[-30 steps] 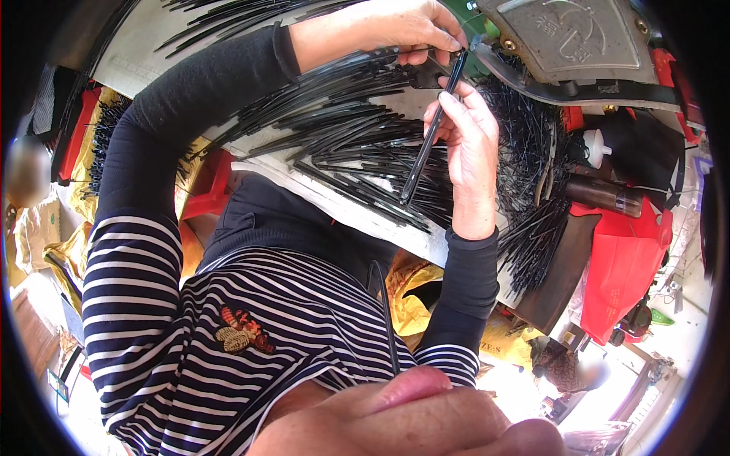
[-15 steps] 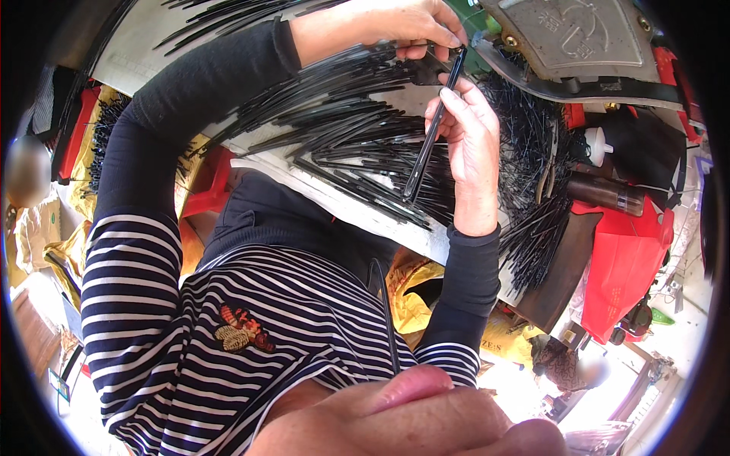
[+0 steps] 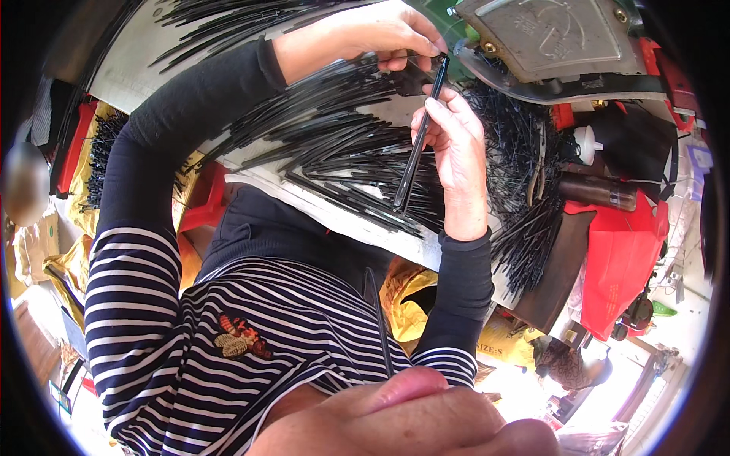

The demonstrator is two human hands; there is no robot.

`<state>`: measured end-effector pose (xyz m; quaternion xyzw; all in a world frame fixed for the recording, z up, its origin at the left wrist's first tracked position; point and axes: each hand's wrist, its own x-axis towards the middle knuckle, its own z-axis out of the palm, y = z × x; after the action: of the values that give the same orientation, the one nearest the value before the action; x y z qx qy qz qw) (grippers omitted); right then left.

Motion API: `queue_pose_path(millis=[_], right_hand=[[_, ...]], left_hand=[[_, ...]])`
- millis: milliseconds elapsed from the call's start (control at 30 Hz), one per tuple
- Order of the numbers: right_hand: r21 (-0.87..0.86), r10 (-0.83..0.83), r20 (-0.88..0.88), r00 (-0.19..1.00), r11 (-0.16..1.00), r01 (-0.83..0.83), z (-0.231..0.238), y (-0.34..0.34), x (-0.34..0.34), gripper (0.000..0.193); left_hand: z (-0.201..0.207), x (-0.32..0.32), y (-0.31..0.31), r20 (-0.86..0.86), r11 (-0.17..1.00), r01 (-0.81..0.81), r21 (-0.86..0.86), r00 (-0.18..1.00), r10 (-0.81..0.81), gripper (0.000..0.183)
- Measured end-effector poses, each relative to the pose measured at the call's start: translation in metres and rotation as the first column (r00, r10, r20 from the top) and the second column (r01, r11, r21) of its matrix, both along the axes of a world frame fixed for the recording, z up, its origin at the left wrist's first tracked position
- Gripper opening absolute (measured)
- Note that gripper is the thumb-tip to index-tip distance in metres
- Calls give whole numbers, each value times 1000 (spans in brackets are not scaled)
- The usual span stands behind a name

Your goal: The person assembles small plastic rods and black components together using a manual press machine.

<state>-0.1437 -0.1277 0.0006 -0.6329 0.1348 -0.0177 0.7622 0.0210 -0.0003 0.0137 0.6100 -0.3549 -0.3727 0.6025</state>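
My right hand (image 3: pixel 456 144) is closed around a long, thin, glossy black strip (image 3: pixel 415 156), or a narrow bundle of them. It slants from the upper right down toward the table's near edge. At its upper end my left hand (image 3: pixel 399 34) pinches with thumb and fingers; a small dark part there is too blurred to name. Below both hands, many loose black strips (image 3: pixel 334 144) lie in fanned heaps on the pale table (image 3: pixel 131 68). More strips (image 3: pixel 220 19) spread beyond my left forearm.
A green machine with an embossed metal plate (image 3: pixel 544 38) stands close beyond my hands. To the right lies a tangled pile of black pieces (image 3: pixel 506 129). Farther right are a dark cylinder (image 3: pixel 601 191) and a red bag (image 3: pixel 620 266). A red stool (image 3: pixel 205 201) stands at the left.
The view has shifted slightly, so hands and table appear a little farther left. Both hands keep their grip on the black strip, which holds nearly the same slant.
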Motion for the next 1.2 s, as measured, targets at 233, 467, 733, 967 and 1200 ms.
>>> queue_pose_path(millis=[233, 467, 733, 967, 1200], right_hand=[[-7, -3, 0, 1000, 1000, 3, 1, 0, 0, 27], [-4, -6, 2, 1000, 1000, 6, 1, 0, 0, 26], [25, -25, 7, 1000, 999, 25, -1, 0, -1, 24], [118, -49, -2, 999, 992, 49, 0, -2, -1, 22], [105, -91, -2, 996, 990, 91, 1, 0, 2, 19]], left_hand=[[-9, 3, -2, -50, 998, 34, -52, 998, -37, 25], [15, -5, 8, 92, 994, -26, 105, 996, 17, 23], [-6, -2, 2, 232, 992, -37, 123, 973, 8, 35], [0, 2, 2, 185, 989, -14, 148, 983, -14, 33], [11, -3, 6, 116, 991, 3, 132, 993, -19, 31]])
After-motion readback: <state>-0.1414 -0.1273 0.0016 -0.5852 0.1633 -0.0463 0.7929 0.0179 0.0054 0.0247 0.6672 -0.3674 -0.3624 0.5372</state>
